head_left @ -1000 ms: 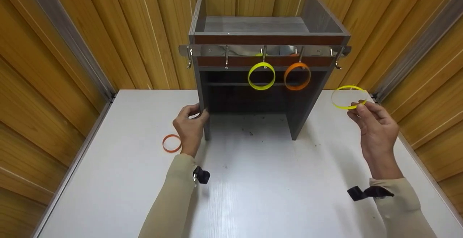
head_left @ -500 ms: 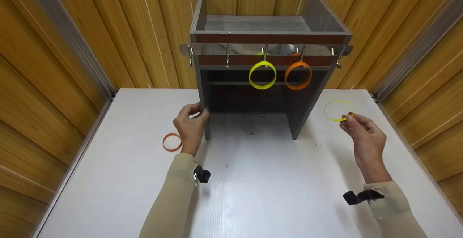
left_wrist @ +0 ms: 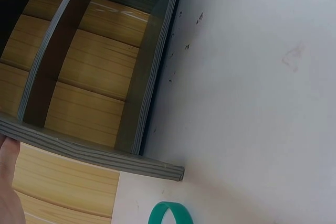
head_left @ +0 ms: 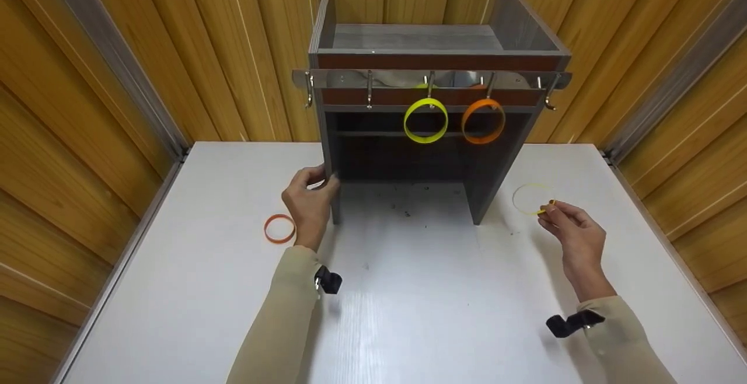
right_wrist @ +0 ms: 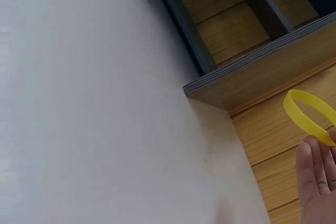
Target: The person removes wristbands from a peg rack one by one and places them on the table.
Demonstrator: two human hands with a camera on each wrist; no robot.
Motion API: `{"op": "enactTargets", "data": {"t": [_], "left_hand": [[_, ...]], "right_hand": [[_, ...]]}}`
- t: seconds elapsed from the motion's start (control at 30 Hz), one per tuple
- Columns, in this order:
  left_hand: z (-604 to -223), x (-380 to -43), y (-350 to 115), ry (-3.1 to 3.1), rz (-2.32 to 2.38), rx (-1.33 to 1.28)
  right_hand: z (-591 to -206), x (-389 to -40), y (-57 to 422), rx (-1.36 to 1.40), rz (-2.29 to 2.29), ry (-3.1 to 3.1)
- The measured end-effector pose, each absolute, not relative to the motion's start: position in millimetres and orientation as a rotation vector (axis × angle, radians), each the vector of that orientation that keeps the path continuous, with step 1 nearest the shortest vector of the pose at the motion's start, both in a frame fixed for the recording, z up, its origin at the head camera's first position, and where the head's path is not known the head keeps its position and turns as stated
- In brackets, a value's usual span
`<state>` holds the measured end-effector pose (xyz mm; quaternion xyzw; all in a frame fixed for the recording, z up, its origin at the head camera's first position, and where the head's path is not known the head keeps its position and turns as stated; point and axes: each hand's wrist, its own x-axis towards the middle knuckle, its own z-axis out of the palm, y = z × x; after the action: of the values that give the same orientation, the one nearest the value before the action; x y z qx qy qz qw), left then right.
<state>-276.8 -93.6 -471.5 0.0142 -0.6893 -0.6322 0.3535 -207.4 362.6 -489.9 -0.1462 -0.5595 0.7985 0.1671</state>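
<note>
My left hand (head_left: 309,203) grips the left side panel of a grey wooden shelf unit (head_left: 417,38), thumb on its front edge. In the left wrist view part of that hand is hidden behind the panel. Off the unit's right side, my right hand (head_left: 578,238) pinches a thin yellow wristband (right_wrist: 302,121) between thumb and fingertips, over the white table. A metal hook rail (head_left: 391,79) runs across the unit's front. From two of its hooks hang a yellow-green wristband (head_left: 426,139) and an orange wristband (head_left: 481,140).
An orange-red wristband (head_left: 279,241) lies on the white table (head_left: 402,314) beside my left wrist. A teal band (left_wrist: 181,213) shows at the lower edge of the left wrist view. Wood-panelled walls (head_left: 87,110) enclose the table at the back and sides.
My right hand has come down and to the left with the yellow wristband, nearer the table and the unit. The left hand keeps its grip on the side panel.
</note>
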Motion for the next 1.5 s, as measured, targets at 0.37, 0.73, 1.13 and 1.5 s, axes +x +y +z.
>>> {"op": "enactTargets", "data": {"t": [0.37,0.73,1.13,1.5], "left_hand": [[-471.4,-277.1,-93.4,-1.77,-1.616,0.015],[-471.8,-276.8,-93.2,-1.77,-1.636,0.023],[-471.0,-277.0,-93.6,-1.778,-1.623,0.023],[-471.6,-277.4,-90.4,-1.754,-1.646,0.047]], "right_hand": [[-502.6,-207.9,357.9,-0.529,2.255,-1.799],[-518.1,-210.8,357.0,-0.552,2.247,-1.957],[-531.6,-218.0,360.4,-0.528,2.089,-2.131],[-530.8,-218.4,359.2,-0.554,1.898,-2.293]]}}
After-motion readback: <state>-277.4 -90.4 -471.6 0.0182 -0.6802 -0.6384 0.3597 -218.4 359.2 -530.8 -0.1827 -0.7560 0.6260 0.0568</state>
